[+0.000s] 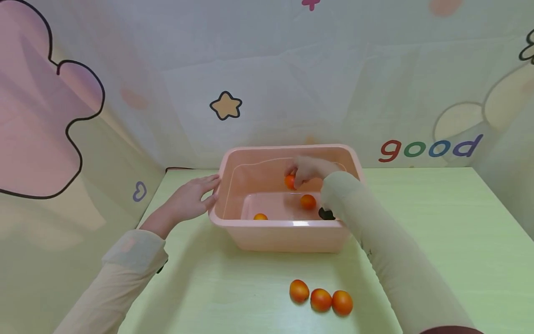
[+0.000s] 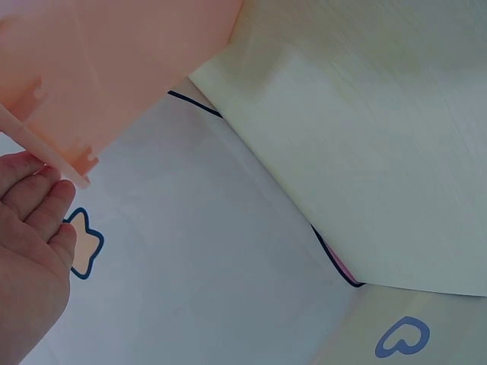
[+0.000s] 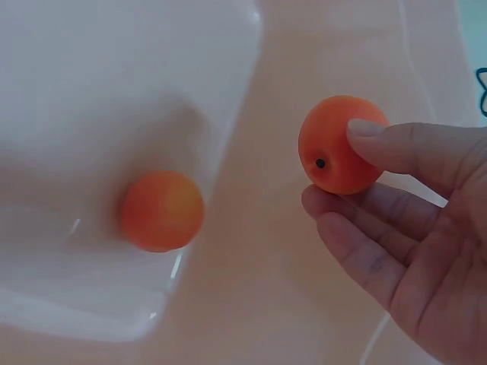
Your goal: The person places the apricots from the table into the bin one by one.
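Note:
My right hand (image 1: 308, 168) is inside the pink plastic basin (image 1: 283, 237), pinching a round orange-red fruit (image 3: 338, 144) between thumb and fingers. The fruit's dark stem dot shows in the right wrist view. Below it, a second orange-red fruit (image 1: 308, 202) lies on the basin floor. Another fruit (image 1: 260, 216) sits near the front wall, partly hidden by the rim. With relaxed fingers, my left hand (image 1: 189, 199) rests against the basin's left rim. The left wrist view shows those fingertips (image 2: 61, 199) at the rim's edge.
Three more orange-red fruits (image 1: 321, 300) lie in a row on the pale green table (image 1: 438, 222), in front of the basin. A printed cloth backdrop (image 1: 283, 93) stands behind it. Inside the basin, a dark object (image 1: 326, 214) shows beside the right sleeve.

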Demonstrator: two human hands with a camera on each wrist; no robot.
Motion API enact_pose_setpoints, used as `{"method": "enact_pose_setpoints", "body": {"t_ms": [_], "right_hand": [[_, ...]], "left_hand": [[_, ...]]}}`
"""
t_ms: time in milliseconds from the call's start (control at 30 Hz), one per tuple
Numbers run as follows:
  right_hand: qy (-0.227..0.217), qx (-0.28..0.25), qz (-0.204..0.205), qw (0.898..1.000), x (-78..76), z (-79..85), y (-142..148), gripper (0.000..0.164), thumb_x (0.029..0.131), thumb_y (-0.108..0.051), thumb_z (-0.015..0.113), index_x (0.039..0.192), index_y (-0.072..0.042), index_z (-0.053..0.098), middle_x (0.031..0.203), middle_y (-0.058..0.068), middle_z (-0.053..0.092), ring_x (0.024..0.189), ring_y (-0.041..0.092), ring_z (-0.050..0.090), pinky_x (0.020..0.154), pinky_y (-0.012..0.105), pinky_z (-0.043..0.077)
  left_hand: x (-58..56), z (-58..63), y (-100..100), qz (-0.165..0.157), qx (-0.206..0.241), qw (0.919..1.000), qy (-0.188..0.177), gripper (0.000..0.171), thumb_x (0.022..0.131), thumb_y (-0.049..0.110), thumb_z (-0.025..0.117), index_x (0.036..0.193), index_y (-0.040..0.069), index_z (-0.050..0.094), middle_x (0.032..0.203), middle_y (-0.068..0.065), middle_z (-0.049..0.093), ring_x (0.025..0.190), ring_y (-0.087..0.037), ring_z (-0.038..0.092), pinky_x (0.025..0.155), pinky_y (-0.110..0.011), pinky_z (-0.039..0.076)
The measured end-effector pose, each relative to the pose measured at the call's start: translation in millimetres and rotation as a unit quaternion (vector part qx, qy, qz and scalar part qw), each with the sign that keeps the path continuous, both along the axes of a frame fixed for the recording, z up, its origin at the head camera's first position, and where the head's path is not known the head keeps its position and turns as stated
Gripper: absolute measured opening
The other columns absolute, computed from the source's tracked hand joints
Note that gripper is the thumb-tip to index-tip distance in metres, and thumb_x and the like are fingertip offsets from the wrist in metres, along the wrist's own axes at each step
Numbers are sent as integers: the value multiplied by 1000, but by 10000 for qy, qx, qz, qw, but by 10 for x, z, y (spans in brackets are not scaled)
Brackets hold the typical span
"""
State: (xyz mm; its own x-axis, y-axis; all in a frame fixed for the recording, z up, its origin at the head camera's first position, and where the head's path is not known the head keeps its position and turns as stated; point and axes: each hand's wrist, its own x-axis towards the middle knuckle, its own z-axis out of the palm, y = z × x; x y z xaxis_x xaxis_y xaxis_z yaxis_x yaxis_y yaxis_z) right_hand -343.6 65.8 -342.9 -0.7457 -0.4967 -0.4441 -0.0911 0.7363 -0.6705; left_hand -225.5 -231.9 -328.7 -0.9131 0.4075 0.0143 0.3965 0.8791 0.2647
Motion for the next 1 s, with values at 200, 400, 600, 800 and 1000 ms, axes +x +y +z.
{"method": "enact_pose_setpoints", "body": {"t_ms": [200, 400, 600, 800, 1000], "right_hand": [[-631, -52, -509, 9967, 104, -59, -21, 33, 71, 8, 51, 99, -7, 59, 91, 9, 58, 92, 26, 46, 74, 34, 44], [-1080, -181, -1146, 9874, 308, 39, -32, 38, 74, 6, 50, 111, -7, 52, 98, 10, 58, 96, 27, 45, 70, 31, 44], [-1484, -470, -2165, 9638, 451, 110, -30, 44, 71, 3, 55, 112, -13, 53, 105, 9, 56, 99, 27, 44, 69, 33, 46], [-1590, -227, -2242, 9612, 372, 110, -44, 46, 70, -3, 61, 111, -21, 56, 110, 6, 51, 111, 28, 40, 69, 44, 45], [-608, 448, 8, 9971, 102, 96, -20, 45, 76, -3, 52, 120, -15, 52, 117, 5, 52, 102, 25, 48, 87, 37, 44]], "left_hand": [[-1, 13, 10, 23, 5, 10000, -26, 51, 91, 26, 44, 135, 4, 34, 141, -14, 32, 128, -36, 31, 102, -52, 27], [-10, 11, -2, -36, 12, 10000, 27, 50, 91, 26, 44, 135, 4, 35, 141, -14, 33, 128, -36, 32, 102, -51, 27], [-5, 2, -2, -73, 16, 9999, 75, 50, 90, 26, 44, 134, 3, 35, 140, -15, 34, 127, -36, 33, 102, -52, 28], [2, -3, 4, -66, 64, 9999, 55, 50, 91, 26, 44, 134, 3, 35, 140, -16, 34, 127, -36, 32, 102, -52, 28], [-3, 4, -1, -90, 76, 9999, 84, 50, 91, 26, 44, 134, 3, 35, 140, -15, 34, 127, -36, 32, 102, -52, 27]]}}
